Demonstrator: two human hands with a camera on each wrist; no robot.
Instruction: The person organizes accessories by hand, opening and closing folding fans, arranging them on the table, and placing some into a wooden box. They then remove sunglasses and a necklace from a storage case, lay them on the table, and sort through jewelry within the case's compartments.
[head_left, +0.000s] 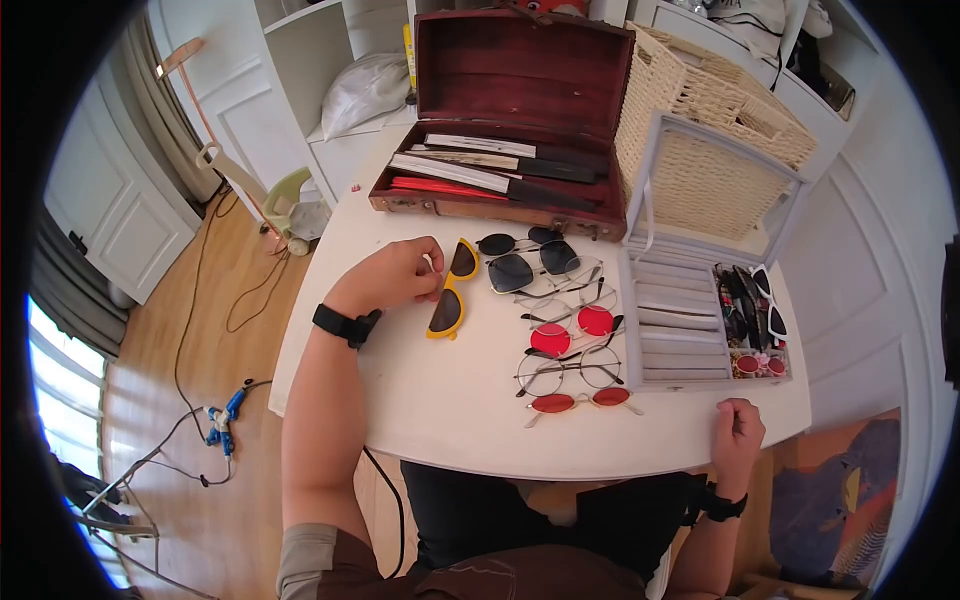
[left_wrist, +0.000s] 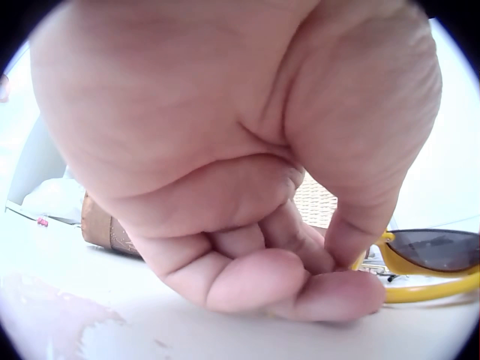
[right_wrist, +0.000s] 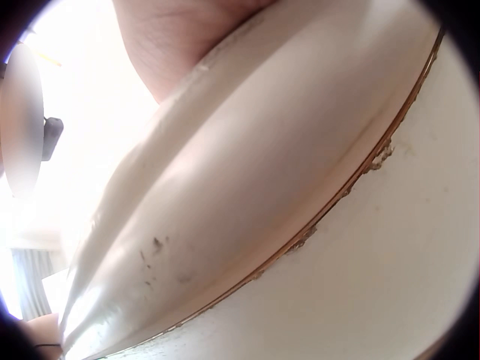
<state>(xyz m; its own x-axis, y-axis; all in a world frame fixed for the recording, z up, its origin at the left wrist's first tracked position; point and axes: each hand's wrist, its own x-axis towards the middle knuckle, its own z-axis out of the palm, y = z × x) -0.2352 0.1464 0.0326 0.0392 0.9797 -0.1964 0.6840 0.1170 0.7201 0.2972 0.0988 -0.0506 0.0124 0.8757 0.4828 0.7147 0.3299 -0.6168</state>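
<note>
My left hand (head_left: 395,272) is over the table, left of a pair of yellow sunglasses (head_left: 459,262) with dark lenses. In the left wrist view its thumb and fingers pinch the yellow frame (left_wrist: 427,292) at its near end, the other fingers curled. Right of it lies a column of glasses: dark sunglasses (head_left: 511,272), clear round glasses (head_left: 540,376), round red-lensed glasses (head_left: 550,339) and narrow red-lensed glasses (head_left: 553,403). My right hand (head_left: 738,432) rests at the front table edge, fingers loosely curled and holding nothing. The right wrist view shows mostly the table's edge (right_wrist: 300,232).
An open grey display case (head_left: 680,372) stands at the right, with white sunglasses (head_left: 776,322) and other pairs in its right section. Behind, an open dark-red wooden chest (head_left: 525,75) holds several folded fans (head_left: 455,172). A woven basket (head_left: 650,85) stands behind the case.
</note>
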